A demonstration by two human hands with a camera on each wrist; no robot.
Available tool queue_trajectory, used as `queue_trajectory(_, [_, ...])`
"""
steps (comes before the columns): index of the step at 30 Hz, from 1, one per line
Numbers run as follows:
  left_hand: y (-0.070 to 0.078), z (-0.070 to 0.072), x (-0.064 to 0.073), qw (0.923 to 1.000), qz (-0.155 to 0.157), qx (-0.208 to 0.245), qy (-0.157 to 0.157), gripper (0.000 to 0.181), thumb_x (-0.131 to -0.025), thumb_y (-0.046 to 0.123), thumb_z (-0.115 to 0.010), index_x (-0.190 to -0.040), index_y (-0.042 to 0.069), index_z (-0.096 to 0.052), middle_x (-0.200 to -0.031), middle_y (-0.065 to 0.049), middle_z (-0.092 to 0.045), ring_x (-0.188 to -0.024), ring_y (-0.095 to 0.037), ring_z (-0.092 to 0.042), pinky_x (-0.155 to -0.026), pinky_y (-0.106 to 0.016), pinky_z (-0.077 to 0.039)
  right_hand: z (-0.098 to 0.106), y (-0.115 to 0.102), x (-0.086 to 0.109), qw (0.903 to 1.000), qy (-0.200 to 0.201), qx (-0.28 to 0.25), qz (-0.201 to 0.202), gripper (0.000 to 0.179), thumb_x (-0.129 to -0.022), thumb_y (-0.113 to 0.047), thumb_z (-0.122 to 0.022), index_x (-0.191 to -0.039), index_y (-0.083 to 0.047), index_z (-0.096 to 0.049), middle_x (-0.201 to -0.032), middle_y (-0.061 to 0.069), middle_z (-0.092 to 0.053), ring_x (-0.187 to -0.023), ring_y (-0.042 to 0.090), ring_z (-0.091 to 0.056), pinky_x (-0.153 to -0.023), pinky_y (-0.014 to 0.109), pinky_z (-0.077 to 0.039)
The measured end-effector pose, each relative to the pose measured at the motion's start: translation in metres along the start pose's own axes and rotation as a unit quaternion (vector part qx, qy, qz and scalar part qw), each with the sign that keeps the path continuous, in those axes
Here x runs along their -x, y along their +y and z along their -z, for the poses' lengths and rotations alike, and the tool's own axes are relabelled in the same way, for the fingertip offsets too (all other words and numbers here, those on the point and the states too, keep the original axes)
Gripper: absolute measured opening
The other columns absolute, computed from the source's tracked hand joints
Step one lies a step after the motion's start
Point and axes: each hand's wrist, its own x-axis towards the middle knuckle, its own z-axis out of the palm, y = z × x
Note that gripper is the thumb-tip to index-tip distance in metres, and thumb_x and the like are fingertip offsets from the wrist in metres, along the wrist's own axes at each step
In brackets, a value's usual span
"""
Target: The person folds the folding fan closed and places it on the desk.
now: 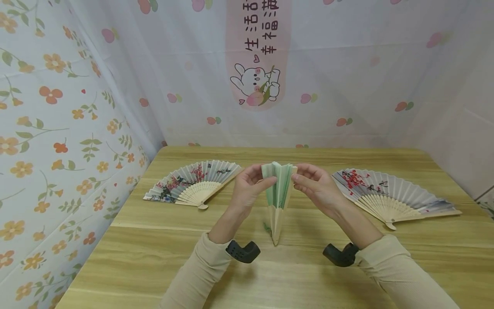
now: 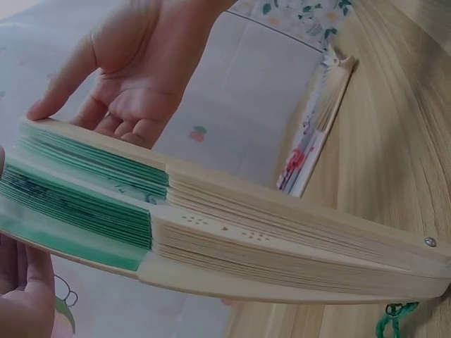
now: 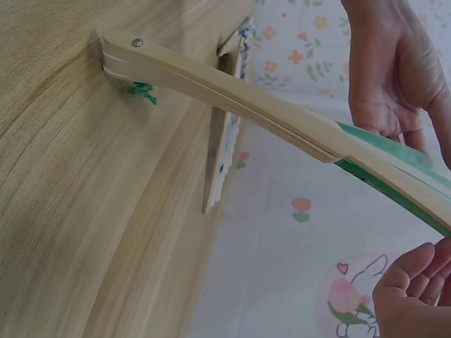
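Upright in front of me stands a green and white folding fan [image 1: 278,189] with pale wooden ribs, spread only slightly. Its narrow riveted end points down at the tabletop, and a green cord [image 2: 394,317] hangs there. My left hand [image 1: 248,189] pinches the upper left edge, its thumb lying across the green leaf. At the upper right edge, my right hand [image 1: 320,189] grips the outer rib between thumb and fingers. The left wrist view shows the folds stacked in two bunches with a gap between them.
A spread fan with pink blossoms [image 1: 197,176] lies on the wooden table [image 1: 154,253] at the left. Another spread fan, with red blossoms [image 1: 397,189], lies at the right. A printed curtain [image 1: 339,77] hangs behind the table, and a flowered one [image 1: 58,128] along the left.
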Motion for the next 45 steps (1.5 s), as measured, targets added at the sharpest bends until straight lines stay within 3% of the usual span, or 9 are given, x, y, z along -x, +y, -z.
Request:
queue_trajectory(16, [-0.0016,-0.0043,0.0005,0.9997,-0.012,-0.022,-0.001,0.027,-0.078,-0.003,-0.062,-0.104,-0.01,-0.056,-0.088,0.0,-0.061,-0.082,-0.013,-0.055,-0.073,-0.025,-0.047,-0.0047,0.0003,-0.0008,0.9997,0.002,0.022,-0.007,0.012,-0.083,-0.009,-0.062,-0.093,-0.015,-0.058,-0.085,-0.001,-0.052,-0.077,0.01,-0.052,-0.073,0.022,-0.046])
queue_trajectory(24, [-0.0032,-0.0044,0.0003,0.9995,-0.009,-0.029,0.0,0.027,-0.08,-0.001,-0.061,-0.105,-0.009,-0.057,-0.088,0.0,-0.061,-0.081,-0.012,-0.055,-0.073,-0.025,-0.046,-0.0074,0.0011,-0.0019,0.999,0.009,0.043,-0.006,0.018,-0.086,-0.008,-0.057,-0.102,-0.016,-0.058,-0.09,0.0,-0.053,-0.079,0.01,-0.051,-0.073,0.021,-0.046])
queue_trajectory(34, [-0.0045,-0.0046,-0.0011,0.9994,-0.005,-0.034,-0.001,0.027,-0.082,0.0,-0.06,-0.107,-0.008,-0.057,-0.094,-0.003,-0.061,-0.085,-0.014,-0.056,-0.076,-0.027,-0.047,-0.0084,0.0025,-0.0027,0.9987,0.009,0.049,-0.007,0.011,-0.085,-0.008,-0.059,-0.088,-0.017,-0.064,-0.081,-0.003,-0.054,-0.074,0.009,-0.051,-0.071,0.021,-0.046])
queue_trajectory(45, [-0.0035,-0.0047,-0.0007,0.9981,-0.01,-0.048,-0.036,0.031,-0.083,0.0,-0.058,-0.113,-0.008,-0.055,-0.102,-0.013,-0.06,-0.089,-0.014,-0.055,-0.081,-0.029,-0.046,-0.0092,0.0034,-0.0033,0.9986,0.003,0.054,-0.003,0.012,-0.082,-0.01,-0.063,-0.092,-0.016,-0.06,-0.085,-0.001,-0.053,-0.077,0.01,-0.051,-0.072,0.021,-0.046])
